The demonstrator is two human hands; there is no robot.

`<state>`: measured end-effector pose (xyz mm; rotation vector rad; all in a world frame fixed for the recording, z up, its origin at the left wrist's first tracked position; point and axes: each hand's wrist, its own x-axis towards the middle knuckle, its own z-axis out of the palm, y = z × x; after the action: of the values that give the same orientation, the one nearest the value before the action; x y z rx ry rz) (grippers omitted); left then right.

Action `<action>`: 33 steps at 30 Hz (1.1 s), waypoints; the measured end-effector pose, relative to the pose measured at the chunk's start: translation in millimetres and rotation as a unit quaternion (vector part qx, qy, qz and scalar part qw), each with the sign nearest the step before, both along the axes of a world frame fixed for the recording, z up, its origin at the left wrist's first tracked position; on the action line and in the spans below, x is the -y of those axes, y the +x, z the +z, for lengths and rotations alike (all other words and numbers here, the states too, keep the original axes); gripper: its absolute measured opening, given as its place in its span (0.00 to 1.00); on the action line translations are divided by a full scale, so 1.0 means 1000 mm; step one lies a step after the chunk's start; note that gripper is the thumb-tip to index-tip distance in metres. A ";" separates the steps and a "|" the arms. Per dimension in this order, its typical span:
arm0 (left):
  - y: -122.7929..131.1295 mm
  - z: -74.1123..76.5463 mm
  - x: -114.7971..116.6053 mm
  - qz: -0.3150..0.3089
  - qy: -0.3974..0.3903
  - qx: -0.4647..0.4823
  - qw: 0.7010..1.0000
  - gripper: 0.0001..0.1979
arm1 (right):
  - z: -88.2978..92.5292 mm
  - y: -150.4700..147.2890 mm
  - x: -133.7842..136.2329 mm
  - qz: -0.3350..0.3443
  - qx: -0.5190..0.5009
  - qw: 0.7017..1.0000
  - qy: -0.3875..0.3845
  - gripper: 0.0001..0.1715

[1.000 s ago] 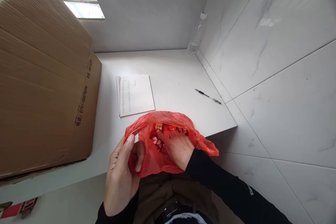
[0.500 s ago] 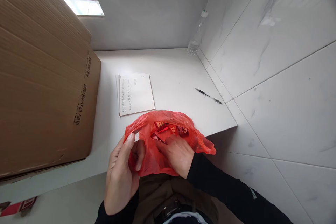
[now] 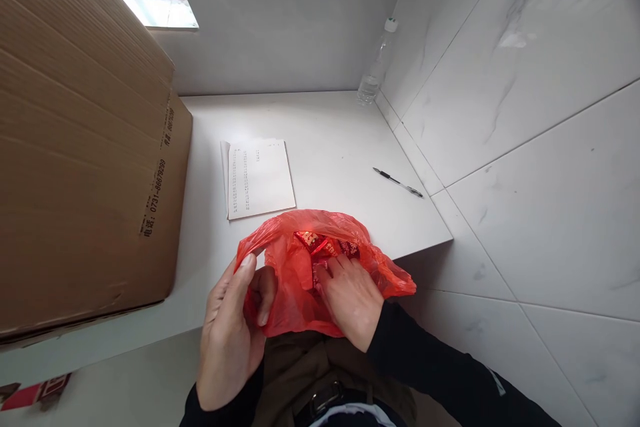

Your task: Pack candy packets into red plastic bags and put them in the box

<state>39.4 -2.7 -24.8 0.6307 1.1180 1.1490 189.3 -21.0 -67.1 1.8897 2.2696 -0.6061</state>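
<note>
A thin red plastic bag (image 3: 280, 310) hangs open at the front edge of the white table. My left hand (image 3: 233, 327) is closed on its left rim, thumb on top and fingers curled beneath. Inside the bag lie several small shiny red wrapped packets (image 3: 327, 247) with gold or pale print. My right hand (image 3: 353, 297) is down in the bag's mouth, fingers bent and closed at a small red wrapped packet (image 3: 318, 273). The packets and the bag's folds partly cover its fingertips.
An open notepad (image 3: 263, 180) with printed text lies behind the bag on the white table (image 3: 325, 127). A black pen (image 3: 398, 182) rests to the right. A clear bottle (image 3: 374, 70) stands in the back corner by the tiled wall. A large cardboard box (image 3: 90, 160) fills the left side.
My right hand has shifted slightly right, and its fingers have curled in among the packets. Some packets in the bag have moved. My left hand keeps its hold on the rim.
</note>
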 end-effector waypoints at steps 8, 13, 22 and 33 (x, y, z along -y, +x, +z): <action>-0.001 0.000 0.001 -0.004 -0.010 0.005 1.000 0.22 | -0.001 0.001 -0.004 0.006 -0.039 0.998 0.039 0.22; 0.000 0.000 0.000 0.000 -0.006 0.003 1.000 0.22 | -0.003 0.005 -0.012 -0.006 -0.003 1.000 0.023 0.28; 0.001 0.003 0.000 -0.003 -0.002 0.004 1.000 0.22 | 0.002 0.020 -0.014 -0.017 0.022 1.000 0.008 0.22; 0.003 -0.003 0.000 -0.002 0.004 -0.009 1.000 0.22 | 0.005 0.034 -0.014 -0.009 0.015 1.000 0.019 0.19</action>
<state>42.3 -2.5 -27.5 0.6504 1.1281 1.1466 223.2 -7.4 -62.3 1.9249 2.2642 -0.5357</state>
